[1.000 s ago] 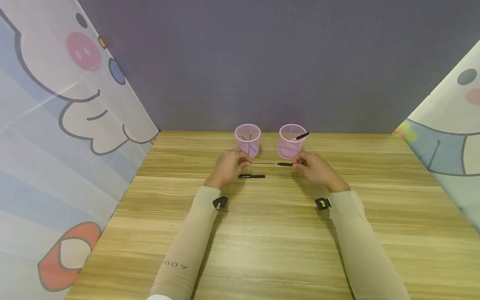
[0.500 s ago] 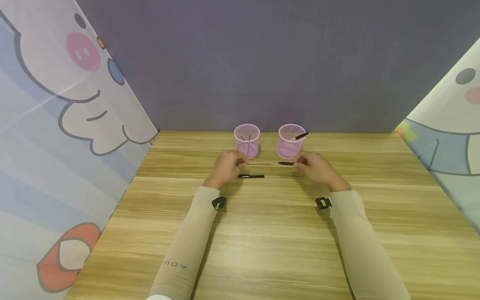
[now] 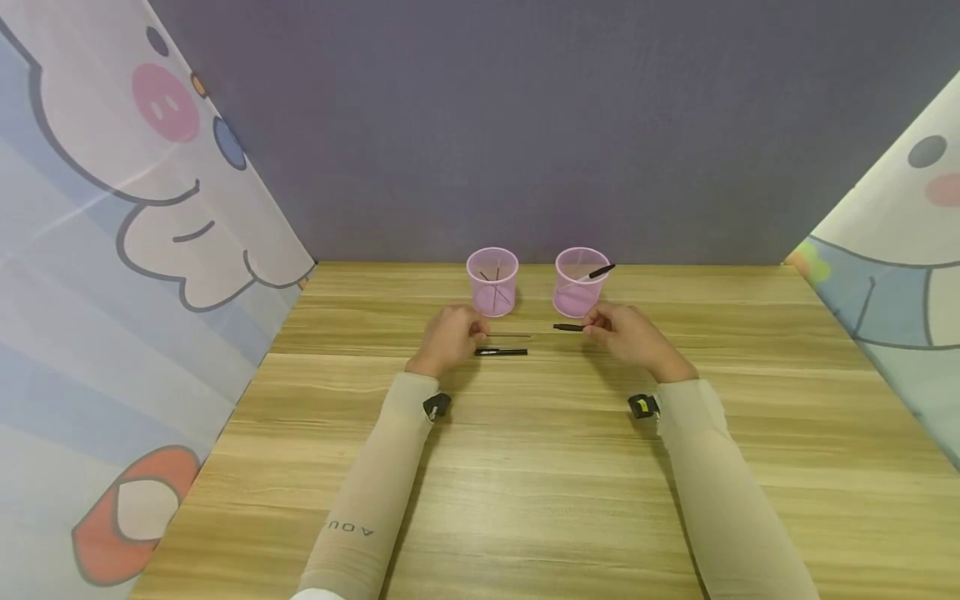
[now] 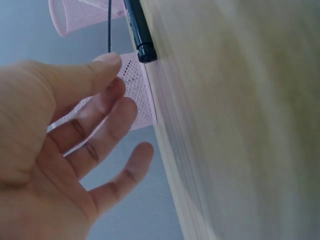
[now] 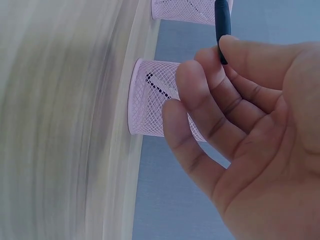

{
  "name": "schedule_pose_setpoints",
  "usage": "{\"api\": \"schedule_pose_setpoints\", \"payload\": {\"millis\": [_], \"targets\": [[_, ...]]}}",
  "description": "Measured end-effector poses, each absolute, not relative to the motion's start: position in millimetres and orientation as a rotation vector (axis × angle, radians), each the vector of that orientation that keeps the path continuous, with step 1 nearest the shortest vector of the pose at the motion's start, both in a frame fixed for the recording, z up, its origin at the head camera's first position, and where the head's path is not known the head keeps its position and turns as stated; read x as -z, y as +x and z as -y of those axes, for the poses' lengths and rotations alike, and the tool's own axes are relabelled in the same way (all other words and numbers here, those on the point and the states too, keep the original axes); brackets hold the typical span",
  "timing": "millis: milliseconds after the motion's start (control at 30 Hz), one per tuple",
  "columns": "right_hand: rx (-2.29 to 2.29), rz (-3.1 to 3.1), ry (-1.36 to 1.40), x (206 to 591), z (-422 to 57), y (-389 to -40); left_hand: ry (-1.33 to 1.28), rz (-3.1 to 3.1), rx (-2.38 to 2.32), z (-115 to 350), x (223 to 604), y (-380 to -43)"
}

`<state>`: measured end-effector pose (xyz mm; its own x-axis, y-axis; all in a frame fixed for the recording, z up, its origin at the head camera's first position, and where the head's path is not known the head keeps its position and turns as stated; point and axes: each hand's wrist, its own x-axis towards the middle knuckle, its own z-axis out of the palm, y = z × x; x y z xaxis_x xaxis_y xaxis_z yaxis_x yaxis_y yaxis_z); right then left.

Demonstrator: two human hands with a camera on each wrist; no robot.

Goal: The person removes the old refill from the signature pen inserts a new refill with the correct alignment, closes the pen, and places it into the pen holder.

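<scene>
In the head view, my left hand (image 3: 450,337) pinches a thin dark rod, like a pen refill (image 3: 512,335), between thumb and fingertip. The rod points right, above the table. Across from it, my right hand (image 3: 626,333) pinches a short black pen part (image 3: 567,327) that points left, with a gap between the two. The right wrist view shows the pen part (image 5: 223,30) held by thumb and index finger, other fingers loosely bent. A black pen (image 3: 501,352) lies on the table just in front of the rod, near my left fingers.
Two pink mesh cups stand behind my hands near the wall. The left cup (image 3: 492,283) contains several thin dark sticks; the right cup (image 3: 577,287) has a pen (image 3: 598,272) with a black end leaning on its rim. The wooden table (image 3: 525,483) meets a grey wall (image 3: 555,133).
My left hand has shifted slightly left and toward me with the refill, widening the gap to the pen part. The right hand has stayed nearly still.
</scene>
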<state>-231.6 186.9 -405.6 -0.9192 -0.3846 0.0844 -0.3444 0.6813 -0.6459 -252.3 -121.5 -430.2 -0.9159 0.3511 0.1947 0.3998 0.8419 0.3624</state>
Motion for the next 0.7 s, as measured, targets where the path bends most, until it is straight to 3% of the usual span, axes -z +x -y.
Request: {"api": "schedule_pose_setpoints", "payload": {"millis": [700], "targets": [[1.084,-2.804,-0.59,404.6,-185.5,-231.6,-0.486,3.006,0.546,130.4,431.9,-252.8]]}}
